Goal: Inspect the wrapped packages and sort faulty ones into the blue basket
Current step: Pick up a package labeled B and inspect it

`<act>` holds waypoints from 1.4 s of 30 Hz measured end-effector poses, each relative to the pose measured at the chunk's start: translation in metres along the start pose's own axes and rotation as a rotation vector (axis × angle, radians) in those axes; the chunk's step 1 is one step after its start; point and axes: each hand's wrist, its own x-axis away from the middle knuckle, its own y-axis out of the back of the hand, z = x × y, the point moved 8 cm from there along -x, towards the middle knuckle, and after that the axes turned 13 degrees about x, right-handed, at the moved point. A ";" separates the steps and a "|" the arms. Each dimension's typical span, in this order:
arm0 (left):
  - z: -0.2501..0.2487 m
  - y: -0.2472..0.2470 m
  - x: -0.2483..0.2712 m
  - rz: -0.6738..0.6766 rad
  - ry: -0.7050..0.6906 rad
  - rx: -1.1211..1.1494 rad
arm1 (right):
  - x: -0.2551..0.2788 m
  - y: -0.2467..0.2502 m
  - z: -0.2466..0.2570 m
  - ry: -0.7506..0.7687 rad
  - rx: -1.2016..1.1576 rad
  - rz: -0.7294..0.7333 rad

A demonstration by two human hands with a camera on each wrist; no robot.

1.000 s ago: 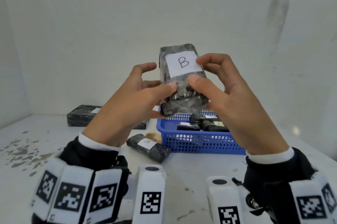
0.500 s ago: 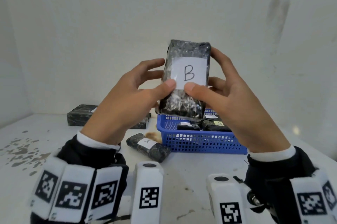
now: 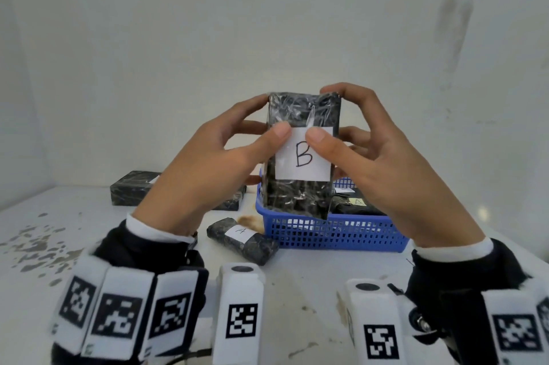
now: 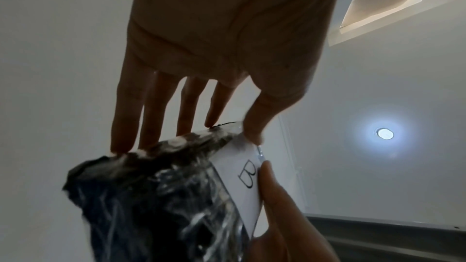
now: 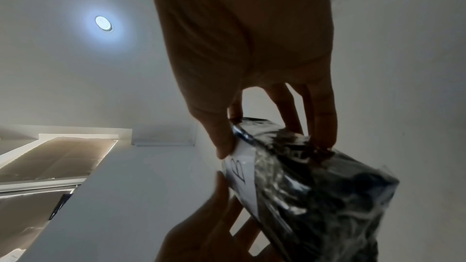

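Observation:
I hold a black film-wrapped package (image 3: 300, 195) with a white "B" label upright in the air above the blue basket (image 3: 332, 234). My left hand (image 3: 208, 162) grips its left side, thumb on the label's top corner, fingers behind. My right hand (image 3: 383, 162) grips the right side, thumb on the label, forefinger over the top corner. The left wrist view shows the package (image 4: 156, 196) under my left hand (image 4: 201, 130). In the right wrist view the package (image 5: 315, 196) is pinched by my right hand (image 5: 272, 136).
Inside the basket lie dark wrapped packages (image 3: 356, 205), one labelled "A". A small wrapped roll labelled "A" (image 3: 242, 239) lies on the white table in front of the basket's left corner. Two flat dark packages (image 3: 130, 192) rest at the back left. Grey stains (image 3: 32, 245) mark the table's left.
The package turned from tilted to upright and its label slid lower in view. Both thumbs shifted to the label's upper edge, and my right forefinger came over the top corner.

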 end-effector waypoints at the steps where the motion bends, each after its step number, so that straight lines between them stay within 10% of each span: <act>1: 0.000 0.000 0.000 -0.003 -0.005 -0.002 | 0.000 0.000 0.001 0.004 0.003 0.007; 42: 0.001 -0.011 0.000 -0.009 0.015 0.195 | 0.001 -0.010 0.003 -0.034 -0.036 0.010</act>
